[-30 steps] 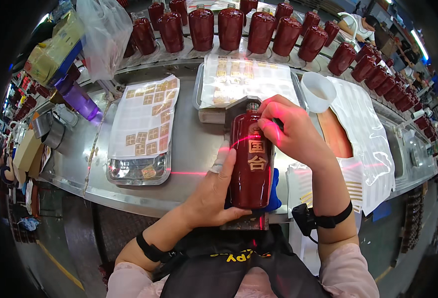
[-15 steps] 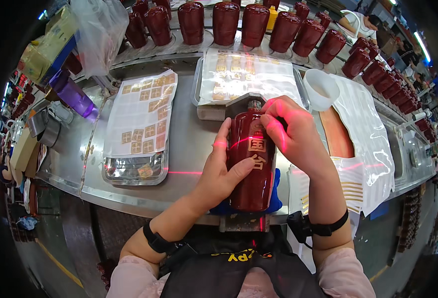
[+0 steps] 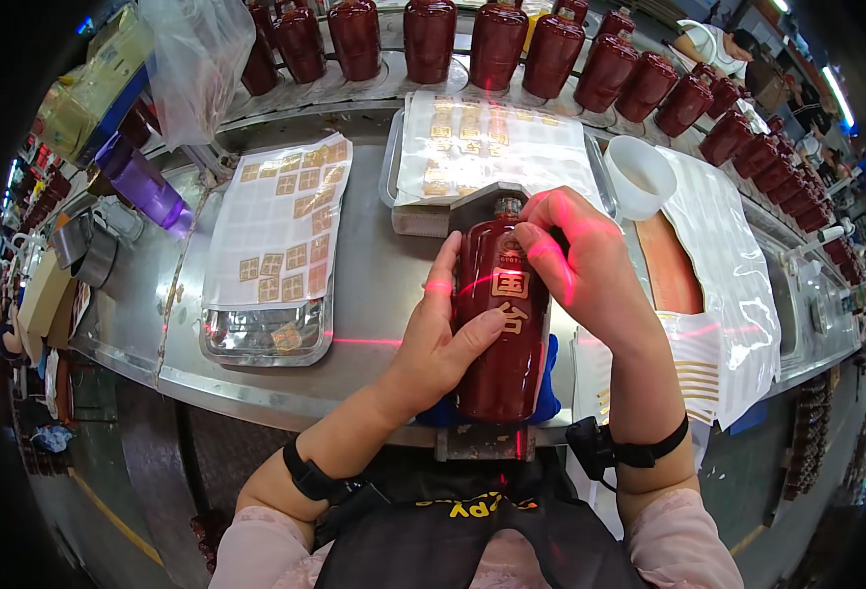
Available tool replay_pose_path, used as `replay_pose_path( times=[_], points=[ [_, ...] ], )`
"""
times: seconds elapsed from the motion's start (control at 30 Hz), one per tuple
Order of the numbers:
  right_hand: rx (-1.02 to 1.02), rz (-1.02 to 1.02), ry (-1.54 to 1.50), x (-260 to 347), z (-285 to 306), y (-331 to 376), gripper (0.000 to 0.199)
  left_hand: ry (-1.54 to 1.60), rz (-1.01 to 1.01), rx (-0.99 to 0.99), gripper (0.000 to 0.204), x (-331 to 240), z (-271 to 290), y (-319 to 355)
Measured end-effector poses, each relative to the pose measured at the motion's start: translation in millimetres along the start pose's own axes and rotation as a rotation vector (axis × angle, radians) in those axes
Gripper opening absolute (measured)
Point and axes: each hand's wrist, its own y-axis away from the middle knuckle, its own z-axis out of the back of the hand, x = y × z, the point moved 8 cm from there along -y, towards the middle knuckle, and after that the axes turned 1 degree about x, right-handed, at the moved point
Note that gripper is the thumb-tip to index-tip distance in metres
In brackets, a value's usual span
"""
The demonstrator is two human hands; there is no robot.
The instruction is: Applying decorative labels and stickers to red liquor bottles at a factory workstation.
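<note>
A dark red glossy bottle [image 3: 497,378] with gold characters down its front leans back, its neck toward a metal rest [image 3: 492,190] and its base by a blue cloth [image 3: 549,388]. My left hand [image 3: 428,339] is wrapped around its left side, the thumb lying across the front. At the upper right shoulder, my right hand [image 3: 585,260] has its fingers bent in a pinch against the glass, beside a small round gold emblem [image 3: 512,245]. What those fingertips hold, if anything, is hidden. Red light lines cross the bottle and both hands.
Left lies a sheet of gold stickers [image 3: 281,226] on a clear plastic tray [image 3: 266,344]. Another sticker sheet [image 3: 512,147] sits behind the bottle, beside a white cup [image 3: 639,177]. Red bottles [image 3: 428,44] line a conveyor at the back. A purple cup [image 3: 143,187] stands left.
The bottles on the conveyor have shifted along it. The held bottle has moved very slightly; both hands keep nearly the same place and grip.
</note>
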Motion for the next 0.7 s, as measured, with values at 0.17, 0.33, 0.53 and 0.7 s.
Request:
replay_pose_path(
  times=[0.17, 0.33, 0.53, 0.7],
  points=[
    [-0.106, -0.225, -0.267, -27, 5, 18, 0.021, 0.037, -0.036, 0.008, 0.079, 4, 3, 2],
    [-0.002, -0.283, -0.383, -42, -24, 51, 0.05, 0.141, -0.043, 0.03, 0.066, 3, 4, 4],
    [-0.016, -0.198, -0.595, -55, -35, 66, 0.058, -0.038, -0.076, 0.043, 0.073, -9, -10, 3],
    [0.038, -0.175, -0.554, -49, -37, 66, 0.065, 0.021, -0.057, 0.059, 0.078, -10, -11, 7]
  ],
)
